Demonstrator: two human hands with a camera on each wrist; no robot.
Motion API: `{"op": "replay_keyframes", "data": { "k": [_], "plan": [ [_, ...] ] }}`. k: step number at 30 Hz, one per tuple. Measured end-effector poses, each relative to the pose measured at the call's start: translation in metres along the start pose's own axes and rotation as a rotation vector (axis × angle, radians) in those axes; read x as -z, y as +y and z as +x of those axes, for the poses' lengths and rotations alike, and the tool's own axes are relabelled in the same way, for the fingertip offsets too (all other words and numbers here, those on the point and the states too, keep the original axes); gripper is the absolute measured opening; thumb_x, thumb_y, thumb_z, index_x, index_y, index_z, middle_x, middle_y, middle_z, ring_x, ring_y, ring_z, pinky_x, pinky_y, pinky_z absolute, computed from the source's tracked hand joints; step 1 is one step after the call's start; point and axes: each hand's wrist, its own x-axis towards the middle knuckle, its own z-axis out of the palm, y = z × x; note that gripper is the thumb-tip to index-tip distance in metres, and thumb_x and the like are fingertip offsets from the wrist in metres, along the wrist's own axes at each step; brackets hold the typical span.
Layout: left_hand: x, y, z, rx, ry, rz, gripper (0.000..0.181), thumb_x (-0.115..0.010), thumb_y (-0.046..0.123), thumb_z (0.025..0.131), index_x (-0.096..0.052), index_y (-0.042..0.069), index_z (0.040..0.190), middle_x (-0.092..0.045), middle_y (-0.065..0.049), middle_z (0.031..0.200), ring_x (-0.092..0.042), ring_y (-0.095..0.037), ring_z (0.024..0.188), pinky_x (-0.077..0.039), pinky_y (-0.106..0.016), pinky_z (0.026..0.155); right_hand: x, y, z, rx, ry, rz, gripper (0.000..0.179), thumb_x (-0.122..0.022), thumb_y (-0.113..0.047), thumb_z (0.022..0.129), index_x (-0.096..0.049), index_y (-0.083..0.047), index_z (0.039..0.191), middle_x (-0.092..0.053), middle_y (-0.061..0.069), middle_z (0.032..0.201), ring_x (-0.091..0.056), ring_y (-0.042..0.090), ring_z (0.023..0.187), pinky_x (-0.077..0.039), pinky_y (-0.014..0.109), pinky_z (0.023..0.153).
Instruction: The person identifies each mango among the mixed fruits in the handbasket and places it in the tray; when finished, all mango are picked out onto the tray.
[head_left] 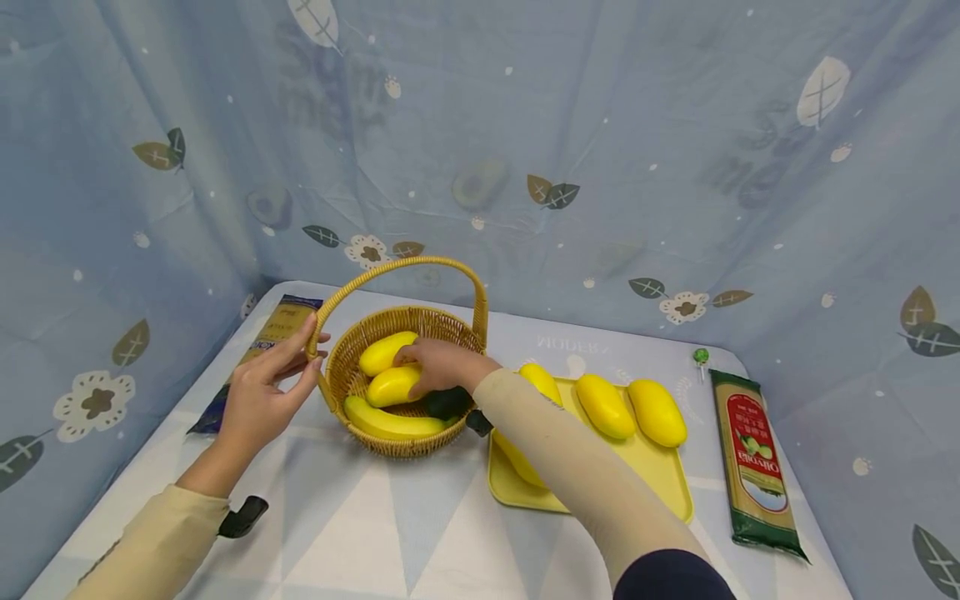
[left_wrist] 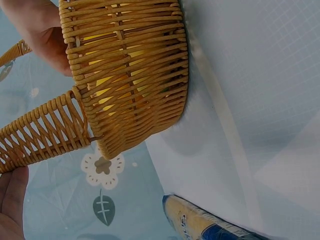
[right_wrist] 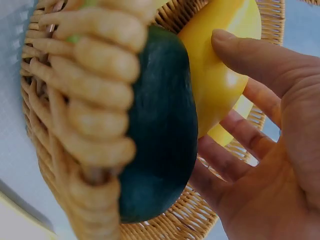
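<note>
A wicker basket (head_left: 408,448) with a tall arched handle stands left of the table's middle. My left hand (head_left: 258,400) holds the left foot of that handle between thumb and fingers. Reaching inside from the right, my right hand (head_left: 450,367) grips a yellow mango (head_left: 393,387); its thumb lies on the mango (right_wrist: 215,75) in the right wrist view. Behind it lies another yellow mango (head_left: 385,355), and a banana (head_left: 393,423) curves along the near wall. A dark green oblong fruit (right_wrist: 162,125) sits beside the gripped mango, partly hidden by the basket wall.
Right of the basket, a yellow tray (head_left: 663,492) bears several yellow mangoes (head_left: 603,406), some partly covered by my right forearm. An Olivoila packet (head_left: 757,467) and a small green lollipop (head_left: 701,356) lie farther right. A blue-and-gold packet (head_left: 283,329) lies behind my left hand. Patterned curtains surround the table.
</note>
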Motion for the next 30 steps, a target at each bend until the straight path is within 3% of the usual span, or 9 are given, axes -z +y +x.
{"op": "replay_keyframes", "data": {
  "k": [9, 17, 23, 30],
  "plan": [
    [0.000, 0.000, -0.001, -0.001, 0.000, 0.009, 0.081, -0.075, -0.019, 0.079, -0.053, 0.013, 0.150, -0.073, -0.014, 0.120, -0.058, 0.017, 0.106, -0.050, -0.006, 0.084, 0.001, -0.002, -0.002, 0.007, -0.015, 0.033, 0.053, -0.078, -0.033, 0.092, -0.054, -0.027, 0.139, -0.058, 0.001, 0.135, -0.053, 0.014, 0.115, -0.046, 0.028, 0.102],
    [0.001, 0.000, -0.001, -0.001, -0.003, 0.013, 0.081, -0.075, -0.018, 0.080, -0.052, 0.014, 0.151, -0.073, -0.013, 0.120, -0.058, 0.017, 0.105, -0.050, -0.006, 0.084, 0.002, -0.004, -0.014, 0.029, 0.111, -0.003, 0.059, -0.077, -0.040, 0.090, -0.051, -0.027, 0.141, -0.047, 0.008, 0.142, -0.055, 0.017, 0.111, -0.051, 0.030, 0.093],
    [0.002, -0.001, -0.001, -0.007, 0.002, 0.015, 0.081, -0.075, -0.019, 0.079, -0.052, 0.014, 0.150, -0.073, -0.014, 0.120, -0.058, 0.017, 0.105, -0.050, -0.006, 0.084, 0.001, 0.002, -0.040, 0.004, 0.270, 0.031, 0.059, -0.075, -0.049, 0.089, -0.054, -0.029, 0.140, -0.048, 0.005, 0.141, -0.054, 0.018, 0.111, -0.052, 0.036, 0.093],
    [0.001, -0.002, -0.001, -0.004, -0.001, 0.017, 0.081, -0.075, -0.018, 0.079, -0.052, 0.014, 0.150, -0.073, -0.013, 0.120, -0.057, 0.017, 0.105, -0.050, -0.006, 0.084, -0.003, 0.020, -0.095, -0.071, 0.431, 0.193, 0.059, -0.075, -0.048, 0.089, -0.055, -0.028, 0.140, -0.051, 0.001, 0.130, -0.054, 0.019, 0.099, -0.052, 0.036, 0.084]
  ]
}}
